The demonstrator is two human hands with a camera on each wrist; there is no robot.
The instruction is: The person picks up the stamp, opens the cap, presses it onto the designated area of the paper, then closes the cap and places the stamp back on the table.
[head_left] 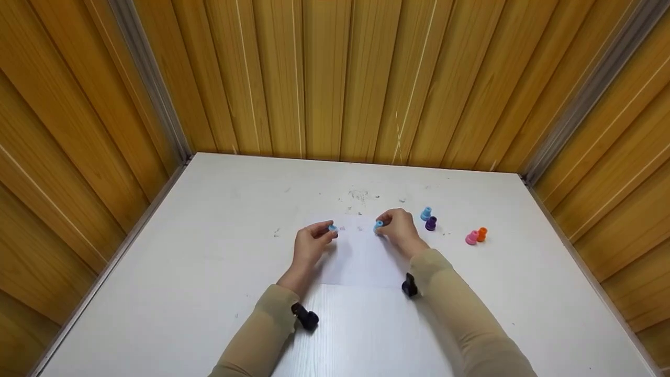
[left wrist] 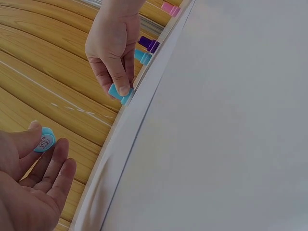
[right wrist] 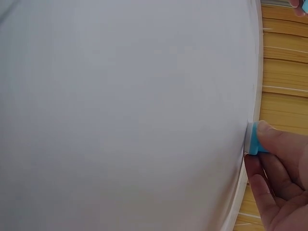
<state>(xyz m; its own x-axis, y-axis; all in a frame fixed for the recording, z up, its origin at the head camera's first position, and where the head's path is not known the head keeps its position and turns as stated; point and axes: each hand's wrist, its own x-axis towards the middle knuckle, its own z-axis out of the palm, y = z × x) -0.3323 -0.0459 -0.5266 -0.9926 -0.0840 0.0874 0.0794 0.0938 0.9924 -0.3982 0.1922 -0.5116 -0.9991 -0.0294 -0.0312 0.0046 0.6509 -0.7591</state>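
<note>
My left hand (head_left: 309,243) pinches a small round light-blue stamp cap (left wrist: 46,140) between thumb and fingertips; a little picture shows on its face. It is held above the left part of a white sheet of paper (head_left: 361,262). My right hand (head_left: 400,229) grips a light-blue stamp (head_left: 378,224) near the paper's upper right corner. In the right wrist view, the base of this stamp (right wrist: 254,138) sits right at the paper surface, its top partly hidden by the thumb. Two faint printed marks (head_left: 359,228) lie in a row on the paper between my hands.
To the right of the paper stand another light-blue stamp (head_left: 426,213) and a purple stamp (head_left: 431,223). Farther right are a pink stamp (head_left: 472,237) and an orange stamp (head_left: 482,234). The white table (head_left: 220,220) has dark smudges; wood-look walls (head_left: 324,78) enclose it.
</note>
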